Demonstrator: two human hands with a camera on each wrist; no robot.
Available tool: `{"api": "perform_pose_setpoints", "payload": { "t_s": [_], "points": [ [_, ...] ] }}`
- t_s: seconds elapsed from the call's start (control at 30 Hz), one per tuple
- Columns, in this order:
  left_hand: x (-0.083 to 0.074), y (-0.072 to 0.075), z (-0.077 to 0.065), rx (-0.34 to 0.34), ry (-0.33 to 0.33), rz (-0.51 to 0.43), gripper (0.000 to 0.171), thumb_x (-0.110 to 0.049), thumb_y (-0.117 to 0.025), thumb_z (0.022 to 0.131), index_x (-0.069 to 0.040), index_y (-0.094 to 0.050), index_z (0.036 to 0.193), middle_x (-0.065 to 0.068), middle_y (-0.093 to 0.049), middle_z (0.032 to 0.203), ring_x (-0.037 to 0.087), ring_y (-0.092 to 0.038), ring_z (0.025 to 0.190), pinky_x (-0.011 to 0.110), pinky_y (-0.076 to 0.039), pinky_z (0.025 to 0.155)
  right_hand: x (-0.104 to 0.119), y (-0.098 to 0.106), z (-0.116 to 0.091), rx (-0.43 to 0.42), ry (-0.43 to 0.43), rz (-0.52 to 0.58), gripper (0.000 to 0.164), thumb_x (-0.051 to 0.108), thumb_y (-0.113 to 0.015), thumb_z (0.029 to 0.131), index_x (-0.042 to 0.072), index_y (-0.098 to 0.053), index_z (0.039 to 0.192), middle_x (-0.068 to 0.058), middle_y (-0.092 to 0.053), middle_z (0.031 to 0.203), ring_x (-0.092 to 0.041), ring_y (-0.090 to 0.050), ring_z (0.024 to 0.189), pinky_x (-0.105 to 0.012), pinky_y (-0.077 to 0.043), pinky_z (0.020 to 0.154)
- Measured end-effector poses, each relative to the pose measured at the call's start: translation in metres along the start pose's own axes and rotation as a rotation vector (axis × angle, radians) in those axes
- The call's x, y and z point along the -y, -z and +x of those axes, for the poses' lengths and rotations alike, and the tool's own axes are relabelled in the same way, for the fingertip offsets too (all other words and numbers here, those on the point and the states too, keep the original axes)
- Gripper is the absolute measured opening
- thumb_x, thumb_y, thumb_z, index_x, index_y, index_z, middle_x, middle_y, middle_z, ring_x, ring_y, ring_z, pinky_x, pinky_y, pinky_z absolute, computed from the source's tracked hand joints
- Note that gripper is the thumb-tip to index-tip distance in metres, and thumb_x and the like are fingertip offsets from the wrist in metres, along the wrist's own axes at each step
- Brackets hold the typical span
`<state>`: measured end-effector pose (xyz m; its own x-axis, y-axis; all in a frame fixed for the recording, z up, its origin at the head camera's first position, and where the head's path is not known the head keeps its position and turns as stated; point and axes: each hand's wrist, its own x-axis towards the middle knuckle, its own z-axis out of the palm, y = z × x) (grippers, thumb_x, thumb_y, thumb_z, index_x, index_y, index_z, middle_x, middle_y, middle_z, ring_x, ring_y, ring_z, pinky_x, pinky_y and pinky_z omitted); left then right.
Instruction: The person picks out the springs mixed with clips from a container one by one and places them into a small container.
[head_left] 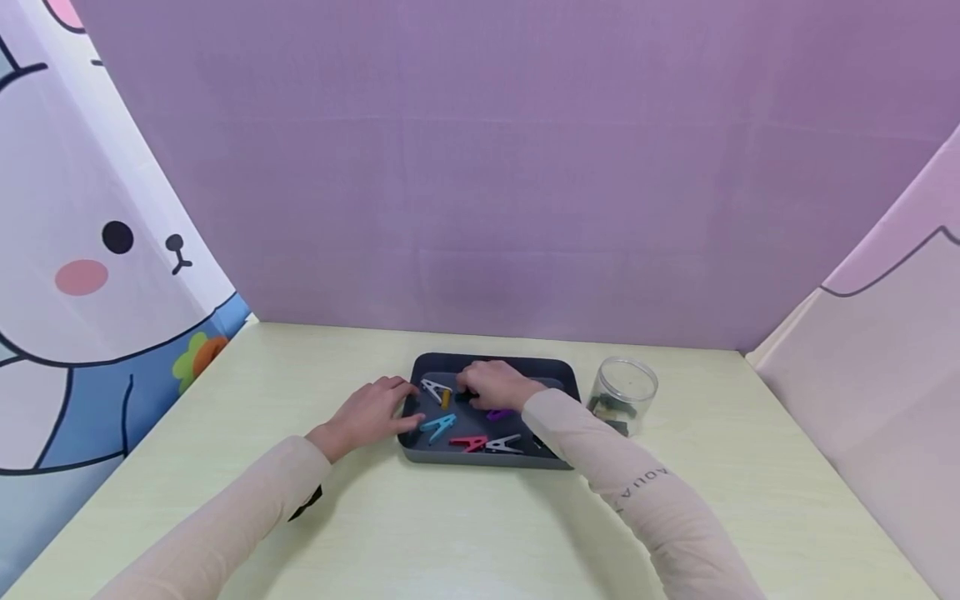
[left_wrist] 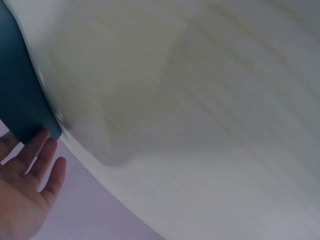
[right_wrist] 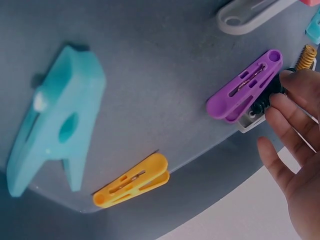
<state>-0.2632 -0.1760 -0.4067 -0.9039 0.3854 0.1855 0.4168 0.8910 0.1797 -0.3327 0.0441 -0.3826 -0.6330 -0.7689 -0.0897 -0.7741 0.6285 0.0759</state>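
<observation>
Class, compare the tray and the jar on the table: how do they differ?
The tray is dark and opaque; the jar is transparent. The tray is wide, low and roughly rectangular; the jar is round and narrower. Both stand on the table and hold things.

A long, pale cream fabric sleeve [head_left: 213,521] covers the left arm, with a small black piece [head_left: 306,504] jutting below its cuff. The matching pale cream right sleeve [head_left: 637,450] carries small, dark capital lettering [head_left: 651,477] that appears to read AQUA.
</observation>
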Motion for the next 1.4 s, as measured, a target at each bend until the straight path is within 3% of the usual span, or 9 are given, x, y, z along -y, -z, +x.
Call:
{"api": "perform_pose_setpoints", "payload": {
  "t_s": [0.73,1.4],
  "points": [
    [-0.0005,-0.0015,0.0013,-0.019,-0.015,-0.001,0.045,-0.047,-0.062,0.080,-0.011,-0.063,0.108,0.007,-0.062,0.106,0.023,-0.057,0.092,0.040,-0.049,0.081,-0.0003,0.0007,-0.0008,0.008,0.013,0.013,0.017,0.015,-0.069,0.080,0.019,-0.065,0.096,0.006,-0.059,0.085,-0.008,-0.051,0.077,-0.025,-0.047,0.071],
    [-0.0007,-0.0013,0.0033,0.000,-0.004,-0.011,0.046,-0.048,-0.061,0.081,-0.012,-0.063,0.108,0.008,-0.061,0.108,0.023,-0.057,0.093,0.041,-0.048,0.083,-0.0029,0.0051,-0.0058,0.003,0.020,-0.013,0.018,0.008,-0.064,0.080,0.017,-0.066,0.095,0.005,-0.061,0.094,-0.010,-0.055,0.088,-0.028,-0.049,0.077]
  ]
}}
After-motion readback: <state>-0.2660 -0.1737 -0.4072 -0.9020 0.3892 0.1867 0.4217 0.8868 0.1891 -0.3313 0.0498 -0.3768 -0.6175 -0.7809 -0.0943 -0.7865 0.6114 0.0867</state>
